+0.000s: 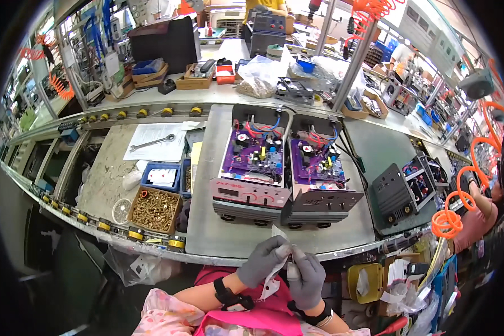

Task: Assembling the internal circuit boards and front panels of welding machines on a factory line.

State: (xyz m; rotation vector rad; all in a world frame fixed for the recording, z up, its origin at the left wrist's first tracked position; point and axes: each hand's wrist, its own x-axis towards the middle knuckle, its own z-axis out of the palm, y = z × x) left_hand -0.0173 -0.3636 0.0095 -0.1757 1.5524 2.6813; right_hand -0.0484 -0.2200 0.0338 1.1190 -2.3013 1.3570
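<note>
My left hand (263, 261), in a grey glove, pinches a white paper-like strip (271, 288) in front of my body. My right hand (306, 278), gloved too, has its fingers closed at the same strip, touching the left fingertips. What lies between the fingertips is hidden. Just beyond my hands, two open-topped electrical units stand side by side on a grey board. The left unit (252, 193) has a light front panel, the right unit (326, 200) a dark one. Purple circuit boards and coloured wires show inside both.
To the left stand a box of brass-coloured fittings (154, 211), a blue tray (161, 175) with white cards and a wrench (152, 143) on paper. At right are another open unit (400, 193), an orange coiled hose (447, 223) and a co-worker's arm (483, 203).
</note>
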